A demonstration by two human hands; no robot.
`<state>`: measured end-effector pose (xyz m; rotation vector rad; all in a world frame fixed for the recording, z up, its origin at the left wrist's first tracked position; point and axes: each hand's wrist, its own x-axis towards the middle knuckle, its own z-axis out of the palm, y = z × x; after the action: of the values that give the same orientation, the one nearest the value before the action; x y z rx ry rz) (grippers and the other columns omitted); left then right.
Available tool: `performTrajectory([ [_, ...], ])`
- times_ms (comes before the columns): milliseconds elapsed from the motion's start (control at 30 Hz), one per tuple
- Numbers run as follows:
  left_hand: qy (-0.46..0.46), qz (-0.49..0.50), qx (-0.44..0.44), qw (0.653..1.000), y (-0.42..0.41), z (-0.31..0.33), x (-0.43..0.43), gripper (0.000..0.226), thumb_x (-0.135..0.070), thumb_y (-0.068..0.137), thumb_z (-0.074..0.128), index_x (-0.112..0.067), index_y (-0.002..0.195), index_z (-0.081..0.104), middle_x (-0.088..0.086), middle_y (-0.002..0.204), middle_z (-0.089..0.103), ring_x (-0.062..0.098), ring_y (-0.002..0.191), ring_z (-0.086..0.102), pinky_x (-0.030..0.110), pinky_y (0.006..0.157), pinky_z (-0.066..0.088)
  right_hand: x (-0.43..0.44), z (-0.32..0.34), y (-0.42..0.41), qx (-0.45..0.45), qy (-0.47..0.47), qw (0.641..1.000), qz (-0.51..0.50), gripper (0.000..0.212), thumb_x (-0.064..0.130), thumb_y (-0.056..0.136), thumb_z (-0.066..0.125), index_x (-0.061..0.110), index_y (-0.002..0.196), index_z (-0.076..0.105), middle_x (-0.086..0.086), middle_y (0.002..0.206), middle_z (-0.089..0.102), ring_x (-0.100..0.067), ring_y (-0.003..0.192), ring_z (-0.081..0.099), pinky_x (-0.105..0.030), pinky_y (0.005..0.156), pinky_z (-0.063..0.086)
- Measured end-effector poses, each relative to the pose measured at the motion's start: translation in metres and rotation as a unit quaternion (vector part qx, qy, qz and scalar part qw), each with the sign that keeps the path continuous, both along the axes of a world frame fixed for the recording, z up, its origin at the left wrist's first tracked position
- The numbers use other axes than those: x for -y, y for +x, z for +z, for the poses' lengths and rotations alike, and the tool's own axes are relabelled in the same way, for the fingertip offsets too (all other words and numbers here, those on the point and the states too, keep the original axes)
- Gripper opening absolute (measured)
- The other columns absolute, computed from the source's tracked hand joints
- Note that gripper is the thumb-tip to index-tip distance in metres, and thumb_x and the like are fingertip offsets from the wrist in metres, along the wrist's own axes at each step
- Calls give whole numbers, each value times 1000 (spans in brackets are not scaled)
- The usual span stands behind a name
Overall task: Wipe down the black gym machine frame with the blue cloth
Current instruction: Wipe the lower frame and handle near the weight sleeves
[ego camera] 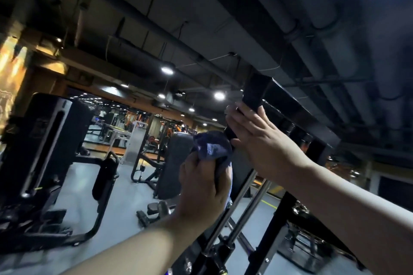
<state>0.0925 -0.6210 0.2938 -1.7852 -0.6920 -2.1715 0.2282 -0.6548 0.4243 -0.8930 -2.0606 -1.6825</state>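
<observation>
Dim ceiling pipes are running overhead as the right hand is gripping the black gym machine frame near its top corner, fingers wrapped round the upright; just below, the left hand is clutching the bunched blue cloth against that upright
</observation>
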Motion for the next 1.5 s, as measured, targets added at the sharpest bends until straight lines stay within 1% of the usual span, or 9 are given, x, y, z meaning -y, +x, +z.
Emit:
performTrajectory([
  [133, 99, -98, 9, 990, 1, 1, -24, 36, -12, 91, 54, 5, 122, 62, -11, 131, 45, 26, 112, 52, 45, 91, 48, 24, 26, 11, 10, 110, 991, -72, 59, 38, 107, 39, 8, 157, 33, -8, 167, 25, -21, 155, 23, -45, 126, 22],
  [267, 190, -154, -46, 969, -6, 72, -28, 47, -18, 82, 54, -28, 128, 52, -28, 132, 44, 10, 121, 47, 34, 100, 41, 14, 46, 16, -51, 117, 990, -60, 61, 27, 104, 43, 5, 159, 26, -15, 167, 23, -30, 156, 18, -45, 126, 19],
  [400, 146, -162, -89, 972, -8, 112, -41, 47, -24, 82, 50, -20, 127, 61, -9, 133, 58, 23, 123, 48, 38, 107, 37, 7, 47, 8, -195, 21, 979, -46, 62, 7, 94, 48, 0, 154, 33, -32, 143, 50, -56, 133, 43, -62, 112, 38],
  [533, 109, -185, -71, 974, -4, 55, -50, 53, -14, 83, 49, -9, 135, 56, -2, 137, 51, 24, 126, 41, 37, 109, 37, 14, 43, -5, -129, 97, 983, -92, 63, 25, 101, 41, -5, 155, 29, -18, 166, 20, -33, 157, 6, -53, 126, 14],
  [700, -59, -128, -69, 988, -10, -47, -56, 39, -23, 96, 36, -3, 119, 61, 16, 110, 60, 36, 99, 57, 51, 98, 46, 18, 9, -20, -74, 71, 973, -208, 68, 41, 103, 31, -2, 155, 31, -18, 166, 23, -32, 157, 11, -48, 128, 9],
  [833, -163, 4, -90, 983, -14, -115, -44, 44, -21, 89, 41, 4, 121, 56, 28, 126, 57, 38, 122, 42, 56, 110, 28, 11, -42, -22, 20, 11, 969, -247, 68, 43, 103, 29, 0, 155, 33, -19, 164, 27, -31, 155, 19, -50, 126, 16],
  [933, -207, -7, -28, 978, -16, -118, -32, 45, -22, 87, 41, 7, 116, 58, 32, 115, 59, 45, 111, 53, 54, 105, 36, 14, -51, -31, 43, 12, 968, -248, 62, 36, 102, 29, 0, 150, 44, -17, 159, 39, -30, 151, 33, -51, 124, 23],
  [1200, -12, 17, -186, 982, -37, -130, -81, 42, -16, 90, 51, 2, 126, 62, 25, 118, 62, 40, 107, 51, 49, 104, 34, -20, -64, -76, -3, 35, 926, -376, 61, 40, 107, 15, 6, 149, 44, -13, 158, 40, -31, 149, 30, -62, 122, 6],
  [1500, -110, -99, -196, 969, -37, -244, -119, 53, -34, 103, 31, -5, 125, 70, 24, 125, 66, 49, 112, 61, 50, 101, 36, -74, -145, -72, -125, 1, 936, -329, 51, 36, 107, 26, 4, 140, 47, -17, 154, 39, -40, 145, 32, -62, 118, 24],
])
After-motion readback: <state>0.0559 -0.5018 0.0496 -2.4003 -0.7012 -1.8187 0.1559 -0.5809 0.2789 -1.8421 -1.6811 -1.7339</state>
